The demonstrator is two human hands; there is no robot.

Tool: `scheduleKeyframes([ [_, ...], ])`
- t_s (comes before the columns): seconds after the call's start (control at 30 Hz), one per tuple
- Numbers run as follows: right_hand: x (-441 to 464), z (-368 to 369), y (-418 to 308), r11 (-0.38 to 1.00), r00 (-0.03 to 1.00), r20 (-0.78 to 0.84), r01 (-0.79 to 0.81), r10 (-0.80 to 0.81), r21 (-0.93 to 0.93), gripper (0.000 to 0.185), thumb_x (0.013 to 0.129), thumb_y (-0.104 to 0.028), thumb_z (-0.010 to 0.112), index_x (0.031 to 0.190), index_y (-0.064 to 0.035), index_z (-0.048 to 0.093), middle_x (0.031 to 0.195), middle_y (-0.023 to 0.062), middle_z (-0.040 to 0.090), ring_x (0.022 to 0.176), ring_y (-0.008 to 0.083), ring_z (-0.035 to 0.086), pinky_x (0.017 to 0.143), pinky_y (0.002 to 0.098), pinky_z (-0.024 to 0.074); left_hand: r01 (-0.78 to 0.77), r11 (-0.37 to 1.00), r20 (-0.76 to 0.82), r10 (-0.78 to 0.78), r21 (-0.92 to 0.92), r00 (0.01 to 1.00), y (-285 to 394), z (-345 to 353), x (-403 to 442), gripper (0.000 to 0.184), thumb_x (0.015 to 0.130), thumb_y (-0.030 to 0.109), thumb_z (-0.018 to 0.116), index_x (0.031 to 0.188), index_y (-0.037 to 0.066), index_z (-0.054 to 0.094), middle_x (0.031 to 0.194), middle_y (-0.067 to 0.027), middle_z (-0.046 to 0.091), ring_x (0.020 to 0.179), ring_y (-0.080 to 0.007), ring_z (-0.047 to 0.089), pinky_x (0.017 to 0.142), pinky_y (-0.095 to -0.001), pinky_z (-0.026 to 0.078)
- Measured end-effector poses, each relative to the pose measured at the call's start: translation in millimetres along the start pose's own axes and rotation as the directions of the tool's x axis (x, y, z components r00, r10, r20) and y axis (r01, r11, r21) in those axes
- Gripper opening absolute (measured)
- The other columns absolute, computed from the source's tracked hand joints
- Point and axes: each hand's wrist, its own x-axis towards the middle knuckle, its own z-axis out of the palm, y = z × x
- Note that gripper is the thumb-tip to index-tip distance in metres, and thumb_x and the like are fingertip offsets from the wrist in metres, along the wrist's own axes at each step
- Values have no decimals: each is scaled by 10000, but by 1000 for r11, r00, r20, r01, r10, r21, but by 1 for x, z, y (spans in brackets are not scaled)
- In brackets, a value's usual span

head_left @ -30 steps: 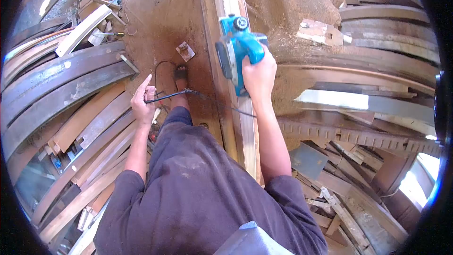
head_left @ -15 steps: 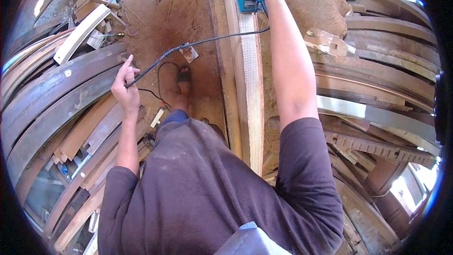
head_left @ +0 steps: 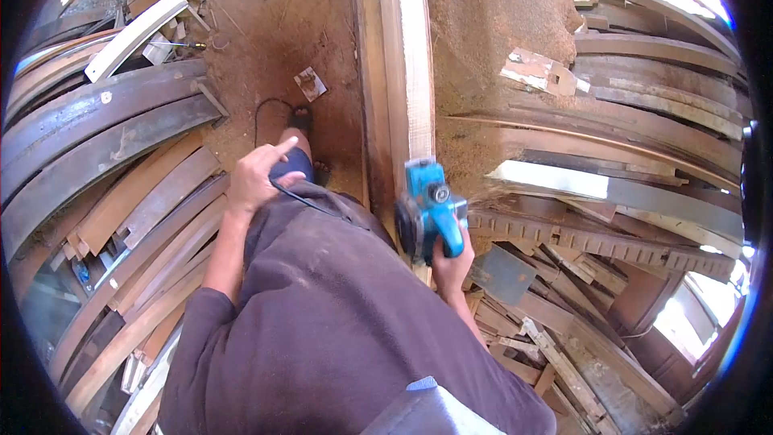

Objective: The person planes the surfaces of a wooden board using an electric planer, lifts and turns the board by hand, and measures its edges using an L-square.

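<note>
Just right of the frame's centre, a blue power planer [head_left: 431, 205], set over the near end of a long timber [head_left: 415, 48]; cannot tell whether flush against the wood. Dark round knob toward the front, handle toward the bottom of the frame. Pale, freshly bared upper face on the long timber, running from there to the top edge, with browner lengths alongside on its left.

Wraps the planer's handle with the right hand [head_left: 453, 268], fingers curled round it. Pinches a black cable [head_left: 310, 203] at the thumb side of the left hand [head_left: 256, 180], left of centre, index finger stretched out toward the right. Below both, a dark shirt [head_left: 346, 314] across the lower middle; a foot [head_left: 300, 117] in a dark sandal above the left hand.

Underfoot, reddish-brown earth floor [head_left: 250, 0], dusty and littered with slivers, with a small whitish square [head_left: 310, 83] near the foot. At upper right, a broad sawdust heap [head_left: 515, 16], and below it a pale notched offcut [head_left: 539, 72].

Along the left, stacked dark curved planks [head_left: 105, 113], under a pale curved piece [head_left: 135, 36] at upper left. Along the right, more stacked boards, one white-faced [head_left: 550, 178], then a ridged strip [head_left: 600, 246] and a grey sheet [head_left: 503, 274] among scraps. Strong daylight at the far right edge. Any lettering on the planer, too small to read.
</note>
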Motion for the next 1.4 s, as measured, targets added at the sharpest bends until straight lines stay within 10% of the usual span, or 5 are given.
scheduleKeyframes([
  [0.5,229,74,-129,993,994,-49,102,-98,66,486,858,-43,715,1339,19,694,1152,298,755,1103,455,745,944,459,580,229,967,-72,-238,-116,969,-28,-3,79,490,969,408,803,1355,110,762,903,-79,743,705,-173,616,651,-325,483],
  [0.63,311,103,-167,978,977,-102,196,-189,65,377,863,13,683,1236,40,726,997,215,780,921,272,766,879,380,568,245,961,-158,-263,-129,952,-50,-17,117,446,990,395,790,1326,101,780,902,-73,746,686,-141,587,621,-314,461],
  [0.7,346,111,-188,986,985,-63,161,-158,34,424,852,-45,715,1273,3,719,1136,288,752,1065,474,732,938,500,568,253,960,-169,-270,-118,948,-64,-23,135,430,999,389,783,1311,93,787,908,-74,748,691,-137,588,616,-314,455],
  [1.1,549,173,-312,968,963,-114,249,-245,25,312,827,-80,699,1124,-44,786,1015,267,778,1020,446,759,918,477,588,396,888,-206,-444,-235,872,-121,-85,237,347,1079,313,679,1181,13,820,939,-146,810,821,-198,760,788,-331,582],
  [1.4,729,232,-392,959,947,-152,278,-284,-58,280,829,-122,669,1050,-53,826,1001,260,783,986,414,777,893,458,601,272,899,-465,-414,-342,782,-153,-157,362,631,1185,475,407,1200,-3,818,902,-69,816,778,-131,706,743,-329,530],
])
